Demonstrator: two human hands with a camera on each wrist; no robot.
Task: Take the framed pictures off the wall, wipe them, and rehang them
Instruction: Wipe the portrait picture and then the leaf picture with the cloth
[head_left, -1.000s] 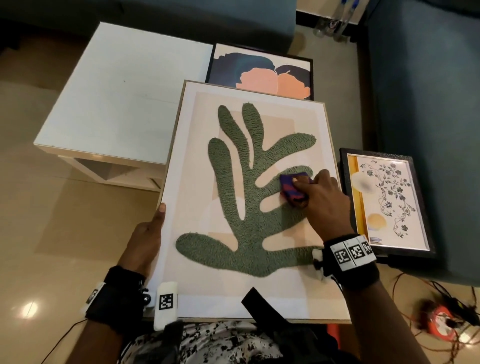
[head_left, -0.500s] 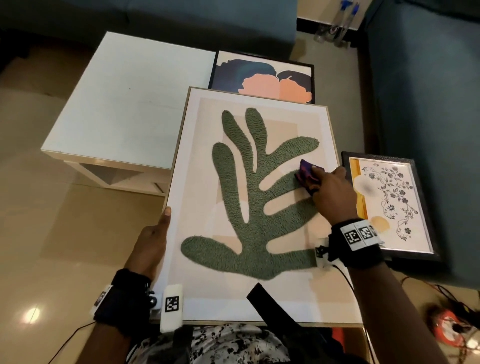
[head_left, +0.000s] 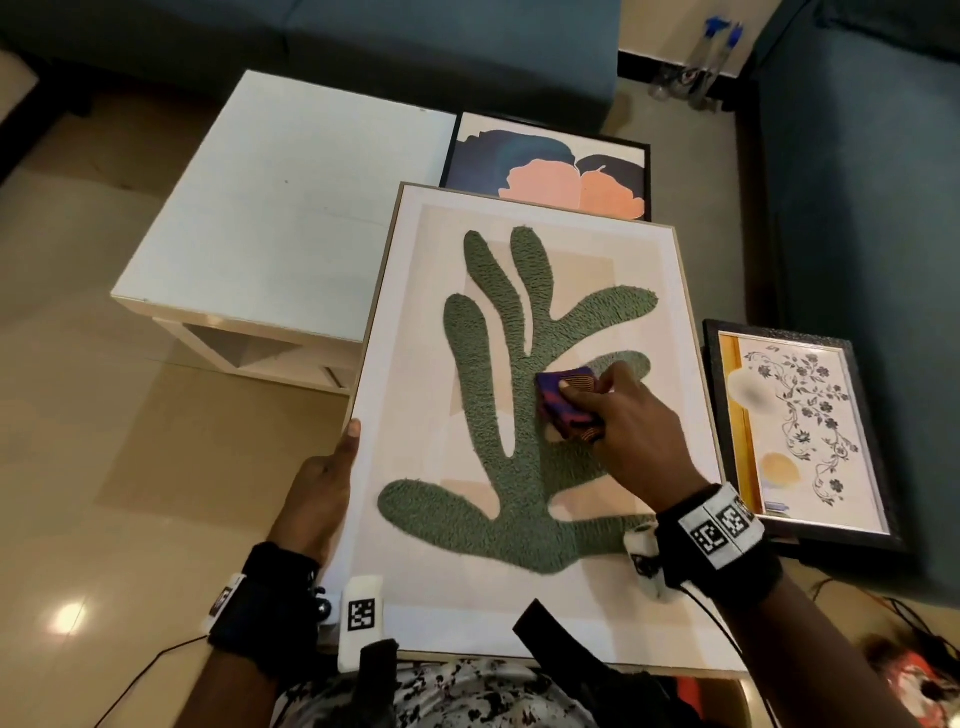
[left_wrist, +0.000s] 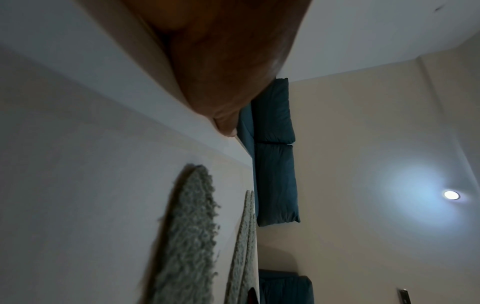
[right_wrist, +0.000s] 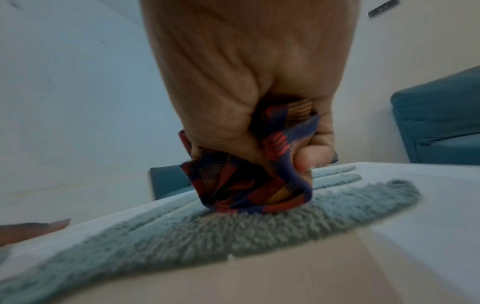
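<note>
A large light-framed picture (head_left: 387, 415) with a green tufted leaf shape (head_left: 483, 395) lies flat before me, its far end over the white table. My right hand (head_left: 628, 436) grips a folded purple-and-red patterned cloth (head_left: 566, 405) and presses it on the leaf's middle right branch. In the right wrist view the cloth (right_wrist: 249, 185) is bunched in the right hand's fingers (right_wrist: 311, 156) against the green pile (right_wrist: 207, 232). My left hand (head_left: 322, 488) holds the picture's left edge, thumb on top, fingers hidden underneath. The left wrist view shows the left hand (left_wrist: 221, 61) along that edge.
A low white table (head_left: 280, 208) stands at the left. A black-framed picture with blue and peach shapes (head_left: 545, 166) lies beyond the large one. A black-framed floral picture (head_left: 800, 431) rests at the right by a teal sofa (head_left: 857, 182). Cables (head_left: 914, 670) lie on the floor.
The right hand slid the cloth out along the leaf's right branch, then back left toward the stem. The left hand has stayed on the frame's left edge.
</note>
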